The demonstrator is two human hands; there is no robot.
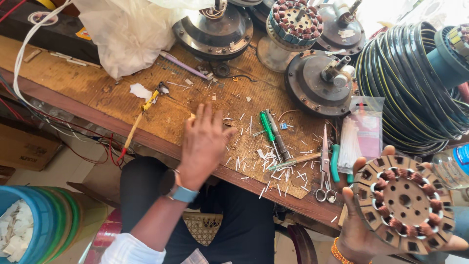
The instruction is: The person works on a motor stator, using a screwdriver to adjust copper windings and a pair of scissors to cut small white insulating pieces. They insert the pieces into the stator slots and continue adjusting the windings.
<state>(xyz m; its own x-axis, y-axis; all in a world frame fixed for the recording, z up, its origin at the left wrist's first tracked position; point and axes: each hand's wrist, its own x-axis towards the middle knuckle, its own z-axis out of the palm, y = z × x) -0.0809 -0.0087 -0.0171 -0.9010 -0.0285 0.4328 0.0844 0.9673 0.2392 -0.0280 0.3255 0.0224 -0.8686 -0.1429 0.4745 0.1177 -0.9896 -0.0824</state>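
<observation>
Stator (pixel 404 203) is resting in the right hand (pixel 364 230), low at the right of the view, past the bench (pixel 73 80) edge and clear of it. Right hand is cupping it from beneath, fingers curled up around the rim, thumb showing at the top edge. Stator is a round stack of steel plates with copper windings around an inner ring of teeth and a centre hole; judged heavy and stiff for its size. Outer rim is looking like the safe place to grip; the windings are judged fragile, fine wire likely to nick or shift under finger pressure, so holding by rim or from below is suiting it. Metal edges may be slippery or sharp; cannot tell.

Left hand (pixel 204 144) is hovering flat over the bench, fingers spread open, holding nothing, wrist wearing a blue band. Near it are lying white slips, a green screwdriver (pixel 267 128) and, further right, scissors (pixel 326 168)
</observation>
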